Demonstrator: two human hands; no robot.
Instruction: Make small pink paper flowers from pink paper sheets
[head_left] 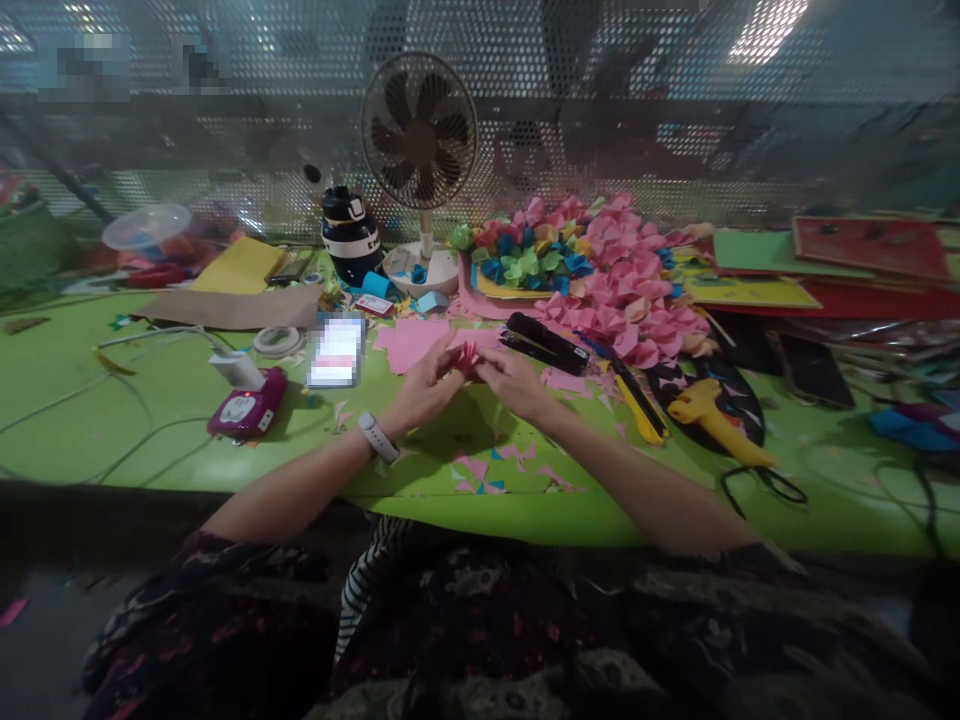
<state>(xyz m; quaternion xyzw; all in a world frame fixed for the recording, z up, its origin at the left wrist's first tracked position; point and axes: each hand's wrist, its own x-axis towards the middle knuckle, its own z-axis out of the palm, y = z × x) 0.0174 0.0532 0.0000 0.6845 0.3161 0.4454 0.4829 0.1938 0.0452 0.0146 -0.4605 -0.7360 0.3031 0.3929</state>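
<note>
My left hand [426, 388] and my right hand [512, 380] meet over the green table [90, 400], fingers pinched together on a small folded pink paper piece [468, 356]. A pale watch sits on my left wrist [377, 437]. Flat pink paper sheets [411, 342] lie just beyond my hands. A black stapler [546, 343] rests right behind my right hand. Small pink and blue paper scraps [487, 468] are scattered under my forearms.
A heap of folded pink, blue and green paper pieces [600, 270] lies at the back right. A desk fan [420, 150], a black bottle [349, 236], a yellow glue gun [714, 415], a yellow cutter [639, 405], a tape roll [278, 341], a magenta device [246, 410] and cables surround me.
</note>
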